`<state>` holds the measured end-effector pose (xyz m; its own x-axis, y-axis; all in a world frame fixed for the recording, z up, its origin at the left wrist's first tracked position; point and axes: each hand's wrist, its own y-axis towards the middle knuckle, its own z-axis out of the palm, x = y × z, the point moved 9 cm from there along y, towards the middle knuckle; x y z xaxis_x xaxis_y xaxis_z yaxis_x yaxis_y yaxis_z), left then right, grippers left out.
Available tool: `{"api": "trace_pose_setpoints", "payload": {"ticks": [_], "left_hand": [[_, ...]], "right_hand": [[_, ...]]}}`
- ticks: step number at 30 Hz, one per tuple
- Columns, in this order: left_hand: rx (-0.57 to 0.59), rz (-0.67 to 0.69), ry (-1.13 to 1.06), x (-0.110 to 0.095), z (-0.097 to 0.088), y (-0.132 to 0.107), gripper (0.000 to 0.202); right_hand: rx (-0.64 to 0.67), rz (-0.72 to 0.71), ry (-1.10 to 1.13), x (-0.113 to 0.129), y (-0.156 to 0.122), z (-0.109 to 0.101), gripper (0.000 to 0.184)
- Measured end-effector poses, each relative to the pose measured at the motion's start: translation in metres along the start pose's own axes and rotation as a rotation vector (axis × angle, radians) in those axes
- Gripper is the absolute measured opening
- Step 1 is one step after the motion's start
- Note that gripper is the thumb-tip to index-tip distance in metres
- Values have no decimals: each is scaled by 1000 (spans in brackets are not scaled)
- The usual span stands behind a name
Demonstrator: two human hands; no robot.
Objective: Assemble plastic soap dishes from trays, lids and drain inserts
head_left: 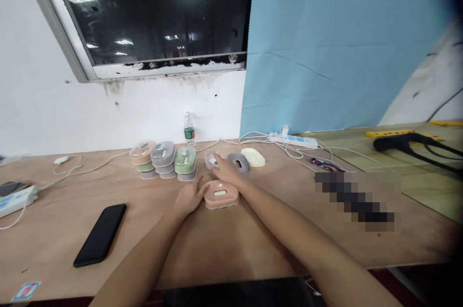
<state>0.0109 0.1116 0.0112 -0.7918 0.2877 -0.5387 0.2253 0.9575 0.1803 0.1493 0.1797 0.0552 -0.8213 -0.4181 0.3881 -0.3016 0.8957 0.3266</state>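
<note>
A peach soap box base (pixel 221 194) with a slot in its middle lies on the brown-covered table in front of me. Beside its left rim is my left hand (pixel 188 197), thumb and fingers apart, the thumb at the box's edge. My right hand (pixel 227 171) reaches across above the peach base to a clear soap box lid (pixel 210 158), its fingers closed on the lid. Right of that hand lie a grey soap box base (pixel 243 164) and a cream oval tray (pixel 253 157).
Stacked soap boxes in peach (pixel 142 151), grey (pixel 162 155) and green (pixel 185 160) stand left of the hands. A water bottle (pixel 189 131) is behind them. Also on the table are a black phone (pixel 100 234), power strips (pixel 294 141) and white cables.
</note>
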Motion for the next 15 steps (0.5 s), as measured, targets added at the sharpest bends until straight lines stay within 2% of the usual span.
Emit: {"api": "trace_pose_setpoints", "payload": {"ticks": [3,6,11,15], "left_hand": [[11,45,-32,-5,-2,-2,62],[28,84,-73,-9,-1,-4,60],[5,60,-43,-10,4,-3,56],[-11,6,-45,-7,9,-1,56]], "right_hand": [[62,51,-16,-3,11,10,49],[-5,53,-12,-6,18,5,40],[-213,52,138,-17,18,-30,25],[-355,62,510,-38,-10,-55,32]]}}
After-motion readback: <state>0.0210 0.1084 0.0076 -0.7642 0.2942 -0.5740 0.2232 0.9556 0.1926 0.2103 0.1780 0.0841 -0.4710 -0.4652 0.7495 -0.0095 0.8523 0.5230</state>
